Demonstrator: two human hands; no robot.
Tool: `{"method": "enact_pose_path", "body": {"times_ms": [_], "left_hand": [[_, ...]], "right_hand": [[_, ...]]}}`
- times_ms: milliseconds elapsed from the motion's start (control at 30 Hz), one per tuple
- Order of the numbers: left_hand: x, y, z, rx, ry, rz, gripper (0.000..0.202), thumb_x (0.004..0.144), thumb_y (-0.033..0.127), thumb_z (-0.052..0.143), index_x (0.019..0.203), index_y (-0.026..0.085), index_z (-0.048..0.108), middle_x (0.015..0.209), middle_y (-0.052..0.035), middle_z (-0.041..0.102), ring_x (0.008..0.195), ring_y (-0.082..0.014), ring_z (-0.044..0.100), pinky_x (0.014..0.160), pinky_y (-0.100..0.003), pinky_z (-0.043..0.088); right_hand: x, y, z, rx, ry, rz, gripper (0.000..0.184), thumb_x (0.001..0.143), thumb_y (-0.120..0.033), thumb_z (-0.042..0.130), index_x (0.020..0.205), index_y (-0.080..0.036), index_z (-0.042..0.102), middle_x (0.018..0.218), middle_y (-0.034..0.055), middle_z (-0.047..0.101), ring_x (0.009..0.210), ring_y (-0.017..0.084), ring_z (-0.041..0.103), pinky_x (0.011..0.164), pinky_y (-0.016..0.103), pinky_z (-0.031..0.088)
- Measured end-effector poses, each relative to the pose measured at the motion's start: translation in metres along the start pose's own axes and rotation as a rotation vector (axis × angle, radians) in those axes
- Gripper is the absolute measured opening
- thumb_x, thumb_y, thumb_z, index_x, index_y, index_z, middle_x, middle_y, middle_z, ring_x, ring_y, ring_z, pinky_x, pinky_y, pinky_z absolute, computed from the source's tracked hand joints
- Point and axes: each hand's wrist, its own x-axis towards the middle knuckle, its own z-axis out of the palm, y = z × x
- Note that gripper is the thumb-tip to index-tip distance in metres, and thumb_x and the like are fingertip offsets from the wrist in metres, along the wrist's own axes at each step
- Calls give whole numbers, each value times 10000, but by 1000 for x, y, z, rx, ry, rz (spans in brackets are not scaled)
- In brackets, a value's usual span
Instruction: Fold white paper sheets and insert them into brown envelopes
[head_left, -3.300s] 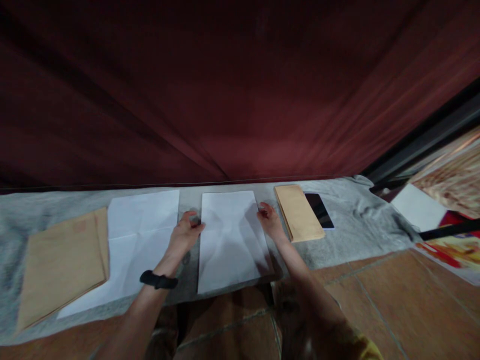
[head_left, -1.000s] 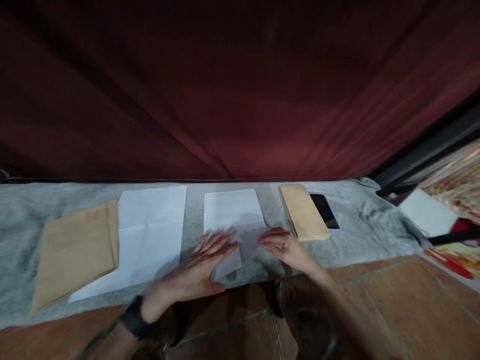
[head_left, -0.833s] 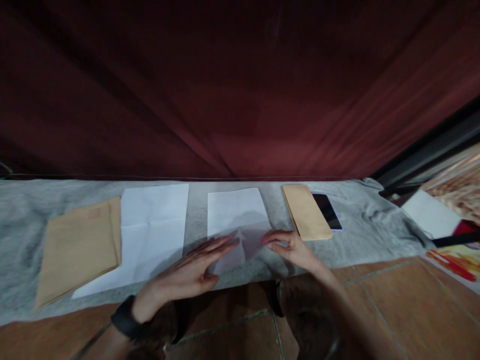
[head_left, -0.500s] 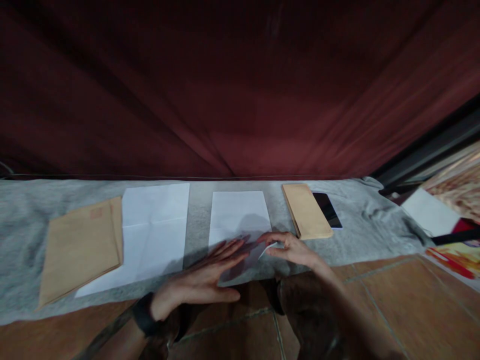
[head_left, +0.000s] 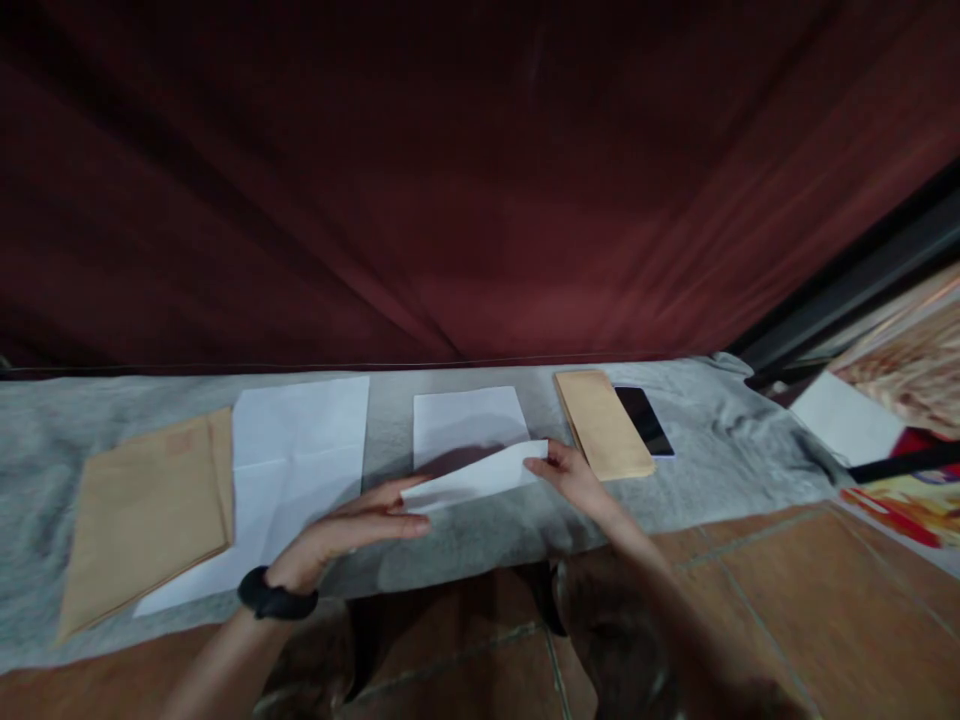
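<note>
A white sheet of paper (head_left: 466,426) lies in the middle of a grey cloth (head_left: 697,440), its near part lifted and folded up toward the far edge. My right hand (head_left: 568,472) pinches the right corner of that raised flap. Stretched out flat, my left hand (head_left: 352,526) has its fingertips at the flap's left corner. A black band sits on my left wrist.
A larger creased white sheet (head_left: 289,470) lies to the left, with a brown envelope (head_left: 142,515) beyond it. Right of the folded sheet are a narrow brown envelope (head_left: 602,424) and a dark phone (head_left: 643,420). A dark red curtain hangs behind. Tiled floor lies below.
The sheet's near part, which lay flat 3.3 s ago, has been raised and folded toward the far edge. My left hand slid left to the flap's corner; my right hand holds the other corner.
</note>
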Motion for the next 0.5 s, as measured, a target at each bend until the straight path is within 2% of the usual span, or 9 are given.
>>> {"method": "enact_pose_path", "body": {"times_ms": [67,133,233,333,500], "left_hand": [[12,-6,-2,-114,-16,-28,649,730,565,777,1270,213,710,1191,-67,759,1090,-318,680,931,-387,553],[27,-14,-1,-174,71,-39,622,721,590,771,1183,175,736,1149,-92,764,1079,-309,672,943,-399,537],[44,-28,4,-193,179,-88,589,686,613,768,1036,139,759,1037,-103,776,959,-288,686,866,-394,542],[52,-38,9,-183,277,-111,531,690,586,740,976,139,756,958,-91,773,856,-258,683,785,-364,533],[58,-50,14,-68,454,-89,440,702,538,673,900,153,751,837,-66,753,753,-232,661,691,-330,511]], "right_hand": [[7,2,3,11,81,2,458,780,-593,703,956,-170,686,806,12,691,732,169,598,648,275,465],[13,3,6,15,144,-3,473,770,-605,690,959,-171,685,797,11,686,715,165,587,637,275,456],[21,5,9,-10,208,14,473,756,-620,680,913,-174,678,738,0,650,679,159,559,607,271,432],[24,3,9,-32,221,65,474,747,-636,675,864,-177,669,707,-4,630,660,157,551,589,266,420],[18,-12,3,-14,179,108,505,759,-640,682,961,-177,702,853,35,719,780,195,627,683,286,483]]}}
